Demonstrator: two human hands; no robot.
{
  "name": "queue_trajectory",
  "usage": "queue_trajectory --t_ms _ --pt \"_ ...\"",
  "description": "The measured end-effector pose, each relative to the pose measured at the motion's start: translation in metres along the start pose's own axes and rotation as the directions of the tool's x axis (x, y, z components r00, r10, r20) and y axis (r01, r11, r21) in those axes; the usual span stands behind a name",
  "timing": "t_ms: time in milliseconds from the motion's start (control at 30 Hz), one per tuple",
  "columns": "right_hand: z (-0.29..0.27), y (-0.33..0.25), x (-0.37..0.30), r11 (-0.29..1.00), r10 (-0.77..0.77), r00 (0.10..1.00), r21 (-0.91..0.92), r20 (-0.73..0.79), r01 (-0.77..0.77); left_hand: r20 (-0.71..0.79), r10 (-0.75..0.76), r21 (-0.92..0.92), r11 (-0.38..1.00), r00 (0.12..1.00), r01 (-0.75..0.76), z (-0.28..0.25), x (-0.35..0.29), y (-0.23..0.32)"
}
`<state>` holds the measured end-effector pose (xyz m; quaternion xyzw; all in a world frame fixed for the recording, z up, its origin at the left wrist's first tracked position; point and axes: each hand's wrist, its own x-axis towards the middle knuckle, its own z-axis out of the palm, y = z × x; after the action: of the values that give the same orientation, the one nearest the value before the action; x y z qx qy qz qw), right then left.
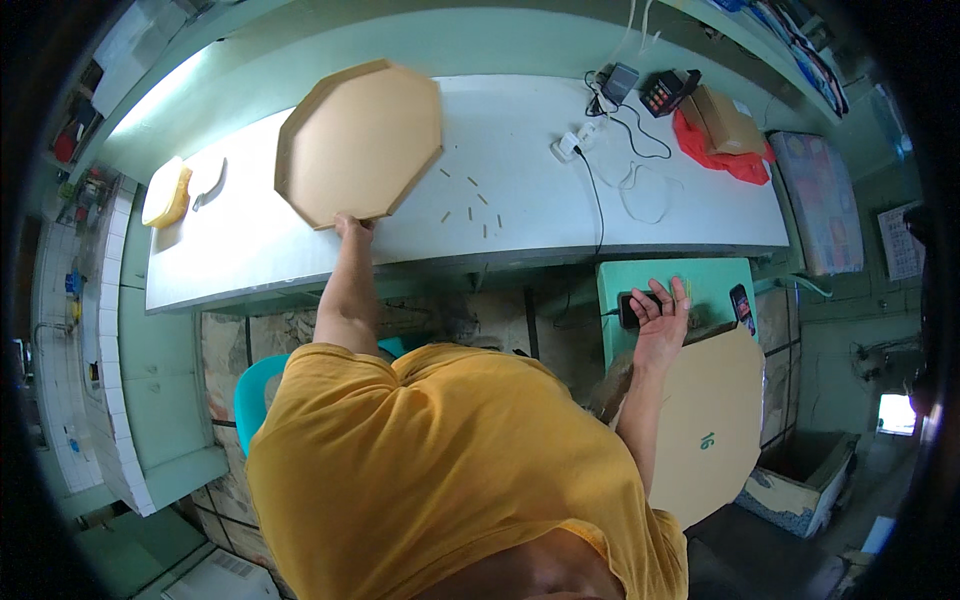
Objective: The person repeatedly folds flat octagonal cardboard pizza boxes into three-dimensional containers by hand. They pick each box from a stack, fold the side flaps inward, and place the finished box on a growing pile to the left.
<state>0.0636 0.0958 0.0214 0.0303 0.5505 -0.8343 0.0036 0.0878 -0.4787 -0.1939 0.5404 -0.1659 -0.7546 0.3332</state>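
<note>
The left hand (352, 225) has a closed grip on the near edge of a brown eight-sided cardboard tray (360, 143). The tray lies flat on the white counter (520, 215). It looks like the person is putting the tray in place or sliding it along the counter.

The right hand (661, 312) is open and holds nothing. It hovers just over a black phone (640, 308) on a small green stand (690, 275). It is also close to the top edge of a second flat cardboard piece (705, 420), which leans beside the person, below the stand.

To the right of the tray, little brown sticks (475, 205) lie loose on the counter. Farther right are white cables (640, 175), a calculator (668, 92) and a brown box on a red cloth (725, 135). To the left of the tray sit a yellow thing (166, 195) and a white curved thing (210, 183).

The next move likely needs the left hand to let go of the tray. The right hand would then close on the leaning piece and lift it clear of the stand.
</note>
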Motion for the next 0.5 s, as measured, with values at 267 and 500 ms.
queue_trajectory --t_ms 267,500 --pt "-0.026 -0.011 -0.018 0.999 -0.005 0.998 0.038 -0.060 0.007 -0.071 0.009 0.093 0.996 0.997 -0.002 0.005 -0.003 0.002" --pt "-0.055 -0.029 -0.046 0.998 -0.057 0.970 -0.006 -0.237 0.057 0.194 0.881 0.793 0.117 0.430 -0.598 0.032 -0.060 -0.053"
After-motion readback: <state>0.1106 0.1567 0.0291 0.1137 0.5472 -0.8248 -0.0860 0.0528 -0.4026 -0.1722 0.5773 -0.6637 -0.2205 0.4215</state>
